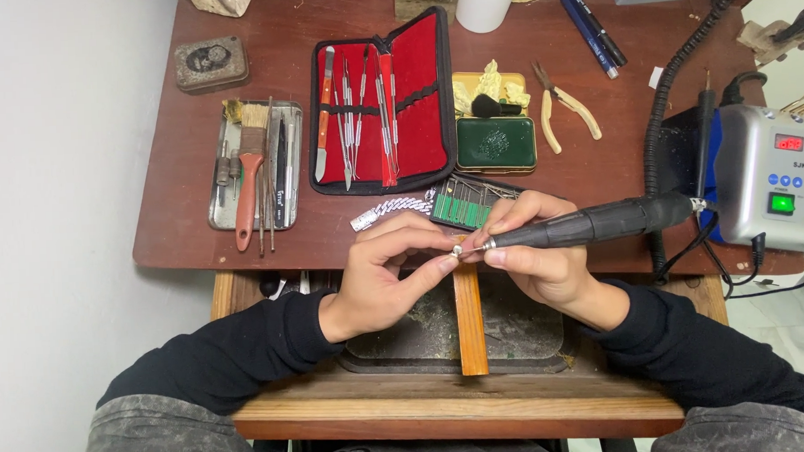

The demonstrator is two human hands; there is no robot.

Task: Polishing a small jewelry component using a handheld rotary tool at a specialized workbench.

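Left hand is pinching a tiny silvery workpiece between thumb and fingertips – too small to tell what it actually is. It sits right over the top end of the wooden bench pin, just off the front edge of the brown tabletop. Right hand is wrapped around a black rotary handpiece, fingers pressed together near the nose, the bit touching the workpiece.

Both hands work in the gap below the table edge, over a dark tray. Not much free room behind them – a green bur rack sits just beyond the knuckles, the red tool case further back. The grey control box sits right at the right edge, its cords hanging off.
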